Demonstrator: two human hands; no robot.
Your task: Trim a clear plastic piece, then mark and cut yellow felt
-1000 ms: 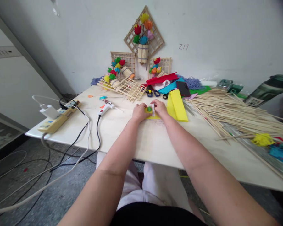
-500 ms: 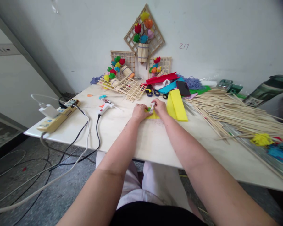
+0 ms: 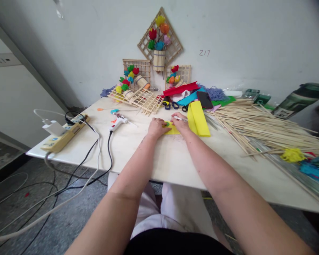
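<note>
My left hand (image 3: 156,127) rests on the table, its fingers pressed on a small green round piece (image 3: 166,124) that lies on a yellow felt piece (image 3: 172,130). My right hand (image 3: 181,122) is closed around a thin white pen-like stick (image 3: 181,118) that points to the right, just above the yellow piece. A folded yellow felt sheet (image 3: 199,118) lies right beside my right hand.
A white glue gun (image 3: 118,121) and a power strip (image 3: 64,132) with cables lie at the left. Scissors (image 3: 172,105), coloured felt, a dark phone (image 3: 204,99) and wooden lattice flower crafts (image 3: 138,92) sit behind. A heap of bamboo sticks (image 3: 257,125) covers the right.
My right hand has turned the white stick from upright over the green piece to lying flat and pointing right. My left hand stayed on the green piece.
</note>
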